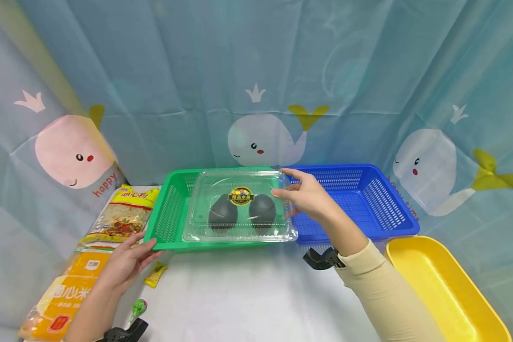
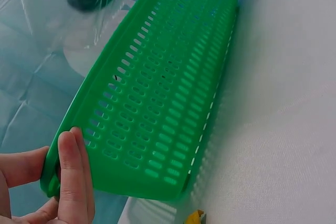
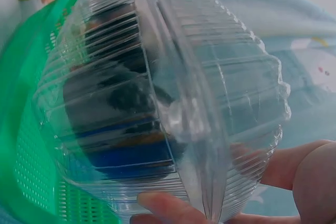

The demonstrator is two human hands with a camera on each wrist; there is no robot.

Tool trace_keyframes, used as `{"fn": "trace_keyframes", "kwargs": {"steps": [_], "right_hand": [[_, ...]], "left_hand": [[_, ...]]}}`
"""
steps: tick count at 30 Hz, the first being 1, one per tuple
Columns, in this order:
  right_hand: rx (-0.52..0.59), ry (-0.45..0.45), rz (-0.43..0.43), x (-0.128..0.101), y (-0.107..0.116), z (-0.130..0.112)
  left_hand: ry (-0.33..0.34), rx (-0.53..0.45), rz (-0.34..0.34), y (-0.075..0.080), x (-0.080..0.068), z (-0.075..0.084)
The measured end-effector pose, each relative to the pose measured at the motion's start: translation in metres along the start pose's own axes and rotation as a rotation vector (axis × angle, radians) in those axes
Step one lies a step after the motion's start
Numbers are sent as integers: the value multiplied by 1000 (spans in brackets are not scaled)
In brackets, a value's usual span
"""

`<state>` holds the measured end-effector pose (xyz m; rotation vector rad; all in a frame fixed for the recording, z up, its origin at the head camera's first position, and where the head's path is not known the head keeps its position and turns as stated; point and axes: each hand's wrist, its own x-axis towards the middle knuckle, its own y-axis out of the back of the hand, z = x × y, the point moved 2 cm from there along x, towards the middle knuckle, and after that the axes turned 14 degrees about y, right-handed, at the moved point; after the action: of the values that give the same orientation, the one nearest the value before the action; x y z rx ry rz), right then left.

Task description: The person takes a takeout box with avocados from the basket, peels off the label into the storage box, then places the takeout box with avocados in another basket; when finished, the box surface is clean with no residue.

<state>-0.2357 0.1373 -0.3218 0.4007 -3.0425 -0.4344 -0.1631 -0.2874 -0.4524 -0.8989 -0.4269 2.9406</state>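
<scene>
My left hand (image 1: 128, 260) pinches the front left corner of a green plastic basket (image 1: 169, 216); in the left wrist view the thumb and fingers (image 2: 72, 174) sit on either side of its rim. On the right side, my right hand (image 1: 306, 195) grips the edge of a clear lidded plastic box (image 1: 242, 219). The box has a black and gold label on its lid and is over the green basket. Inside it lie two dark oval items (image 1: 223, 212), whose kind I cannot tell. The right wrist view shows the box (image 3: 199, 124) tilted close to the camera, with fingertips (image 3: 168, 208) against its side.
A blue basket (image 1: 350, 209) stands right of the green one, and a yellow tray (image 1: 436, 285) at the right edge. Along the left lie a yellow food bag (image 1: 126, 213), an orange bag (image 1: 64, 294), a small yellow packet (image 1: 156, 274) and a green-wrapped lollipop (image 1: 139, 307). A whale-print curtain (image 1: 196, 95) hangs behind.
</scene>
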Motion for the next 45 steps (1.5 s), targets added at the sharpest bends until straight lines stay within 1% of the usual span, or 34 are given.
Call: {"fn": "trace_keyframes", "kwargs": {"steps": [4,8,14,20,24,30,33,38,45], "right_hand": [[-2,28,-9,-20,9,1],[-3,43,-6,-38,16,8],[-19,34,-11,-58,22,17],[-136,33,-20,-74,32,23],[-126,35,-25,-86,38,29],[-117,31,-22,-105,41,39],[-98,25,-23,-114,42,45],[-92,6,-29,-122,44,53],[-44,-1,-47,-132,46,62]], "left_hand": [[-3,-5,-6,-1,0,-1],[-7,-10,-10,-1,-1,0],[-14,-12,-19,-1,-4,2],[-13,-7,-17,0,-4,1],[-11,-6,-10,1,-4,0],[-24,-26,-18,1,-3,-1],[-19,-32,-5,1,-2,-2],[1,-35,18,1,-1,-1],[-16,-37,-1,-1,-1,-2]]}}
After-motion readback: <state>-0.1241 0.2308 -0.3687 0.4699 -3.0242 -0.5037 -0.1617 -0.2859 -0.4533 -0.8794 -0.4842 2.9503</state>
